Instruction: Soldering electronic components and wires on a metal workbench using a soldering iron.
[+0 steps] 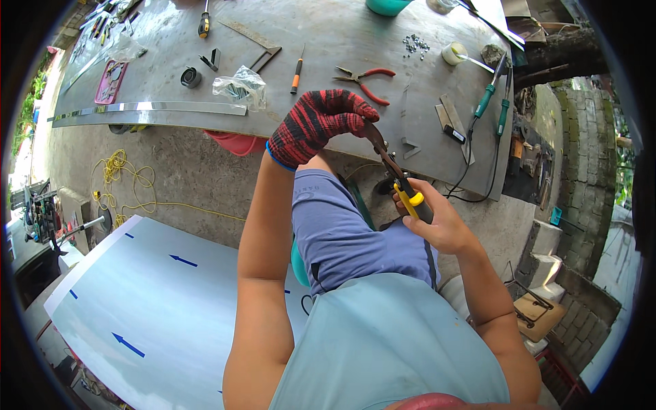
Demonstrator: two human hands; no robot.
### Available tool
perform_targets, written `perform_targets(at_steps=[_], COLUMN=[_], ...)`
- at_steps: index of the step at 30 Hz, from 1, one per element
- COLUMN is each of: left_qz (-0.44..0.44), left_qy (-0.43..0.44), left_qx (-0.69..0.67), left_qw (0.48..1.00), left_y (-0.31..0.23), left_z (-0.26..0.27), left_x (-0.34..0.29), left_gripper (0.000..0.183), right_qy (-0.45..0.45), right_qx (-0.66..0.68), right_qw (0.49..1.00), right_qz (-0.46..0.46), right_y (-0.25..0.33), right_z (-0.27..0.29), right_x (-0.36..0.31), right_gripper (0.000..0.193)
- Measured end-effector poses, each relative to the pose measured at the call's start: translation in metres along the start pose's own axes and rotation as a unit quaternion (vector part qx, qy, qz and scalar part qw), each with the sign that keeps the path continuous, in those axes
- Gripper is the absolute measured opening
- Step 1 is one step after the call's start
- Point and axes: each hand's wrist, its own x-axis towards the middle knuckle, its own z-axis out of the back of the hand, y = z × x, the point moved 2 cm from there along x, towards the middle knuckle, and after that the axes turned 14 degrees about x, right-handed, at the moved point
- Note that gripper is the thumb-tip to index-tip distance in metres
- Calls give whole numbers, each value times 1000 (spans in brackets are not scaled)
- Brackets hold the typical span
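Note:
My left hand [321,123] wears a red-and-black knit glove and is raised over the table's front edge. Its fingers are closed on the upper end of a narrow, dark brown metal piece [380,145]. The lower end of this piece meets a pair of snips [417,199] with yellow-and-black handles; whether it is a separate strip or part of the tool I cannot tell. My bare right hand [441,222] is wrapped around those handles, above my lap. Red-handled pliers [369,80] and an orange-handled screwdriver [298,72] lie on the metal table [328,34] beyond my left hand.
A long metal strip [157,107] lies along the table's front edge. Beyond it are a clear plastic bag [240,87], a try square [256,42] and small metal pieces [415,46]. Green-handled soldering irons [486,99] with cables sit at right. A white sheet with blue arrows [184,287] is at lower left.

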Motion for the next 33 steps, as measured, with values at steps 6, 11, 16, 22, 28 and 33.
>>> perform_targets(at_steps=[6, 11, 16, 22, 28, 33], left_qz=[18, 21, -36, -23, -22, -11], left_qy=[13, 41, 4, -28, -46, -49], left_qx=[60, 110, 78, -41, -23, -2], left_qw=[998, 993, 996, 998, 998, 999], left_y=[-6, -13, -7, 24, 29, 26], left_z=[8, 13, 4, -12, -19, -19], left_x=[3, 9, 8, -1, -6, -7], left_gripper=[22, 24, 29, 34, 33, 29], right_qy=[-6, -21, -43, -82, -102, -116], right_qx=[-11, -10, 2, -44, -99, -169], right_qw=[1000, 1000, 999, 995, 987, 973], right_qz=[21, 9, 0, 49, 76, 104], right_y=[-1, -1, -1, -10, -18, -18], right_z=[-1, -3, -6, -1, 1, 2], right_x=[8, 11, 15, 20, 20, 19], right_gripper=[64, 59, 55, 58, 62, 67])
